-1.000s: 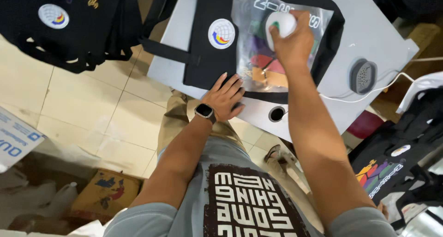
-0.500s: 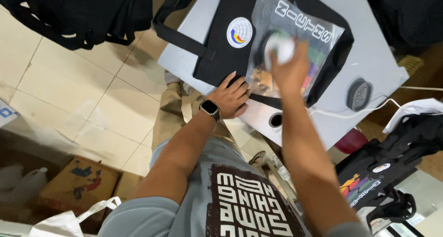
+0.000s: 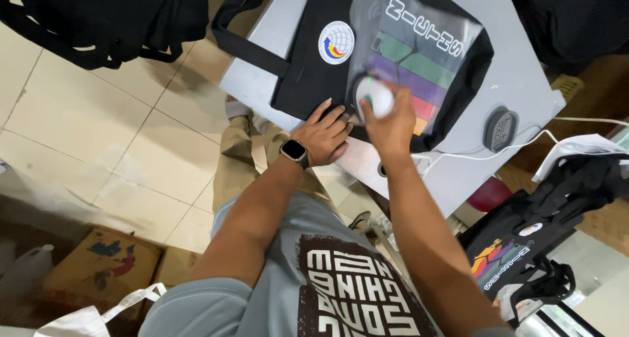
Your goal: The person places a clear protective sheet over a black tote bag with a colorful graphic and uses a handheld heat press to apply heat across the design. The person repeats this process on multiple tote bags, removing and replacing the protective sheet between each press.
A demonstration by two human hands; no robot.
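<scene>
A black tote bag [image 3: 308,68] lies flat on a grey table [image 3: 517,68], with a round white emblem and a glossy transfer sheet [image 3: 419,55] of coloured stripes on top. My left hand [image 3: 324,135], with a dark watch on the wrist, presses flat on the bag's near edge. My right hand [image 3: 388,117] grips a small round white pad [image 3: 372,96] and holds it against the near-left corner of the sheet. The two hands are almost touching.
A dark oval device [image 3: 500,130] with a white cable sits on the table's right side. More black tote bags hang at the top left [image 3: 98,16] and lower right [image 3: 524,245]. A cardboard box [image 3: 98,265] stands on the tiled floor.
My right hand has drawn the white pad from the sheet's far side toward me to its near-left corner. The left hand stayed pressed on the bag. The camera view shifted closer.
</scene>
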